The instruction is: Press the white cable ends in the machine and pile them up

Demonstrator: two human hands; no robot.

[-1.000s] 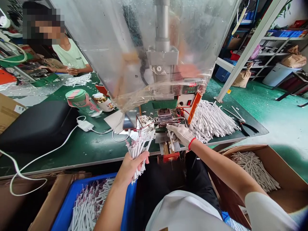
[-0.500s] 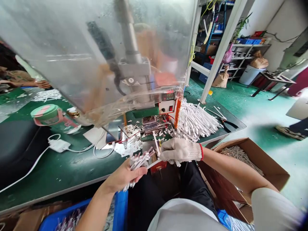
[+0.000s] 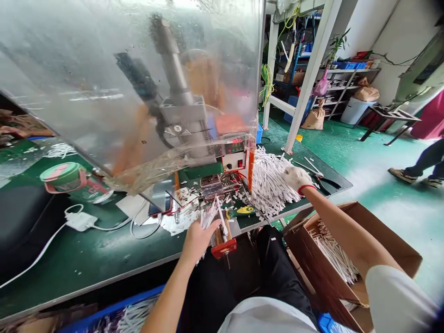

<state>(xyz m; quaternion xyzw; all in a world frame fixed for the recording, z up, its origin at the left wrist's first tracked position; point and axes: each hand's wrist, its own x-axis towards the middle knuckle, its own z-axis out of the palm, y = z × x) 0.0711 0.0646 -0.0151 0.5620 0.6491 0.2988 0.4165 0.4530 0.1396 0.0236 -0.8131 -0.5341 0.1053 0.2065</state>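
Observation:
My left hand point(image 3: 198, 240) is closed around a bundle of thin white strips point(image 3: 209, 213), held upright in front of the machine's lower tooling point(image 3: 211, 186). Right beside it, a single white strip point(image 3: 222, 220) lies along a small fixture with a red end block point(image 3: 224, 249). On the right, my right hand point(image 3: 299, 179), in a white knitted glove with a red cuff, rests on a large heap of white strips point(image 3: 268, 178). Its fingertips are blurred against the heap, so its grip is hidden.
A cloudy clear guard point(image 3: 222, 55) hangs before the machine. Pliers point(image 3: 328, 184) and a green-yellow handled tool point(image 3: 244, 211) lie on the bench. A carton point(image 3: 381, 236) of strips stands at right, a blue crate point(image 3: 114, 310) below left. A jar point(image 3: 74, 180) and phone point(image 3: 160, 203) are at left.
My gloved right hand has moved from the fixture to the heap on the right. My left hand has shifted right with its bundle, closer to the fixture. The view has turned slightly.

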